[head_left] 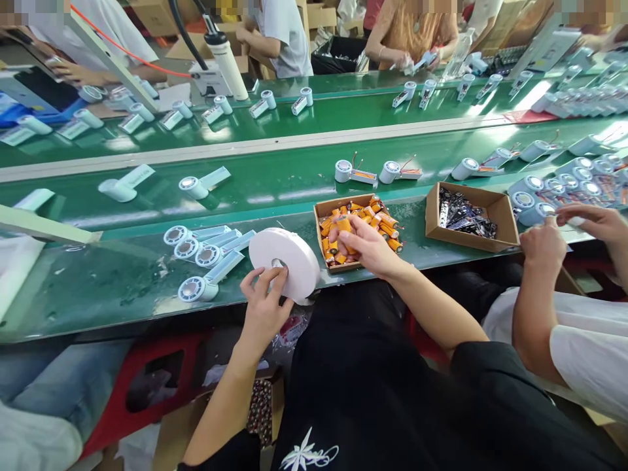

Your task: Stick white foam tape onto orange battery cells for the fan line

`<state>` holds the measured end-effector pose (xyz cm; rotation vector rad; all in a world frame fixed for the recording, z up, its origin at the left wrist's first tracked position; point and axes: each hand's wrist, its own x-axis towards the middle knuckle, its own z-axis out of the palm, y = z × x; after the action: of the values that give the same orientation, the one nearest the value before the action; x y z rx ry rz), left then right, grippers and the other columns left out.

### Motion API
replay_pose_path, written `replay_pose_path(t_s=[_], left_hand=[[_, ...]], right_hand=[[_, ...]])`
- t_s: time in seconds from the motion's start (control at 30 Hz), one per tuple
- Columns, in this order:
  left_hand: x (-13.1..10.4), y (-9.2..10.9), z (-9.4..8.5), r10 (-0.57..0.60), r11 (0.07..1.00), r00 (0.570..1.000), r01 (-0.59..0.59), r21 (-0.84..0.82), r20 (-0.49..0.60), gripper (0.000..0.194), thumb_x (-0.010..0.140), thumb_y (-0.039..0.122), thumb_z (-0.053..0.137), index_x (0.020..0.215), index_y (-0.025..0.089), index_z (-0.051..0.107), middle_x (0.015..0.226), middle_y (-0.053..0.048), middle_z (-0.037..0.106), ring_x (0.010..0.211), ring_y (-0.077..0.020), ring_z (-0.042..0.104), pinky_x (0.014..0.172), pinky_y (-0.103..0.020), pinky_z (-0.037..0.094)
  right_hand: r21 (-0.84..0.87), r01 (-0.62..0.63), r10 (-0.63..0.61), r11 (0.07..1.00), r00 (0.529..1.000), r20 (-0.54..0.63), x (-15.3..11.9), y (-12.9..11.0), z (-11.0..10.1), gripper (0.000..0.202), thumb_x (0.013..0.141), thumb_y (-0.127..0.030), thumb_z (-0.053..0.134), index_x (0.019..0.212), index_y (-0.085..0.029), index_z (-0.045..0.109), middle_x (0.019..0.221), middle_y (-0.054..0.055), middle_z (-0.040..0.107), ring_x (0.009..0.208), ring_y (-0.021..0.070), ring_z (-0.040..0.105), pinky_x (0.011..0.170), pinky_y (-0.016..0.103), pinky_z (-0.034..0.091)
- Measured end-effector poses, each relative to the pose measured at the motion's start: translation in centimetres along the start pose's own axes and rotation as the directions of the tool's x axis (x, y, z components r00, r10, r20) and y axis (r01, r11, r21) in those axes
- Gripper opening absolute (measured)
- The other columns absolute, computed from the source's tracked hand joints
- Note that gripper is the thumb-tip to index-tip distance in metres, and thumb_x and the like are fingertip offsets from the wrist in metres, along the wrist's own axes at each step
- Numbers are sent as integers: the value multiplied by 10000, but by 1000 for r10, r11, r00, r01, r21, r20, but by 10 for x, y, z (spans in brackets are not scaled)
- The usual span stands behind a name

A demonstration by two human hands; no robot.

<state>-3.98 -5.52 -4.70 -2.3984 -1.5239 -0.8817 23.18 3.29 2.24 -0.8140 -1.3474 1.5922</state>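
Note:
My left hand (265,304) is closed at the near side of a large white tape roll (297,258), its fingertips by the hole in the middle. The roll stands tilted at the bench's front edge. In my right hand (370,248) an orange battery cell (343,226) is pinched between thumb and fingers. This hand is over a small cardboard box (339,269) heaped with more orange cells (375,212), some with wires. Left of the roll lie several light-blue fan housings with handles (199,288), grouped together.
A cardboard box of small dark parts (468,216) stands to the right. Beside it, a co-worker's hands (542,245) touch a blue housing. Behind runs a green conveyor (275,173) carrying spaced housings. A pale metal post (53,226) slants at left.

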Motion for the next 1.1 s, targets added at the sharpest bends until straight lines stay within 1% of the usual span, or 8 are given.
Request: replay_pose_path(t_s=[0.13, 0.27, 0.53, 0.67, 0.83, 0.93, 1.0, 1.1], left_hand=[[-2, 2, -5, 22, 998, 999, -23, 59, 27, 712, 857, 87, 656, 1529, 290, 535, 1299, -140, 665, 1295, -392, 461, 1075, -562, 455], [-5, 1, -6, 71, 994, 997, -74, 77, 35, 761, 865, 66, 658, 1567, 330, 532, 1304, -94, 709, 1285, -370, 452, 1044, -510, 482], [7, 6, -21, 170, 966, 978, -190, 176, 122, 896, 889, 22, 650, 1662, 375, 365, 1312, -14, 744, 1158, -343, 434, 1209, -588, 394], [19, 11, -34, 221, 942, 964, -250, 223, 147, 797, 938, 56, 635, 1646, 343, 409, 1303, -16, 746, 1129, -317, 422, 1280, -646, 324], [31, 16, -43, 263, 926, 941, -308, 218, 214, 707, 946, 27, 613, 1586, 312, 519, 1300, -12, 747, 1119, -298, 433, 1275, -634, 331], [32, 21, -42, 237, 932, 955, -275, 236, 177, 727, 915, 19, 652, 1584, 274, 526, 1294, -36, 747, 1125, -308, 447, 1213, -583, 405], [31, 27, -38, 198, 940, 974, -221, 260, 114, 726, 903, 75, 712, 1581, 256, 529, 1241, -61, 754, 1128, -325, 448, 1178, -593, 412], [29, 41, -27, 155, 954, 988, -157, 255, 29, 695, 886, 235, 799, 1542, 218, 571, 1113, -101, 742, 1114, -346, 456, 1107, -596, 422]], right_hand=[[-427, 84, -38, 900, 993, 115, -15, -6, -9, 320, 993, -443, 632, 1210, -212, 678, 1087, 43, 718, 942, 183, 645, 862, 306, 508], [-672, 89, 0, 735, 991, 131, -20, -14, -17, 232, 990, -395, 647, 1066, -192, 731, 799, -7, 677, 753, 158, 591, 728, 279, 426], [-748, 159, 112, 644, 948, 297, -9, -19, -26, 255, 994, -352, 634, 803, -202, 556, 727, -29, 585, 686, 132, 516, 670, 268, 341], [-721, 101, 154, 686, 948, 279, -5, -15, -36, 335, 949, -421, 685, 748, -208, 522, 688, -49, 524, 644, 124, 455, 630, 270, 314], [-581, 12, 198, 814, 934, 296, -4, -10, -46, 271, 873, -434, 764, 794, -199, 654, 737, -21, 643, 722, 158, 571, 670, 272, 414], [-291, -43, 93, 956, 983, 160, -7, 8, -32, 289, 847, -476, 801, 905, -209, 708, 805, -9, 707, 783, 184, 657, 724, 290, 515], [-26, 16, -18, 1000, 997, -70, -12, 25, -11, 349, 826, -508, 830, 997, -226, 718, 921, 12, 758, 870, 206, 717, 806, 321, 577], [284, 227, -71, 932, 879, -471, -19, 50, 28, 474, 797, -580, 849, 1111, -263, 689, 1117, 45, 788, 1028, 231, 760, 923, 372, 621]])
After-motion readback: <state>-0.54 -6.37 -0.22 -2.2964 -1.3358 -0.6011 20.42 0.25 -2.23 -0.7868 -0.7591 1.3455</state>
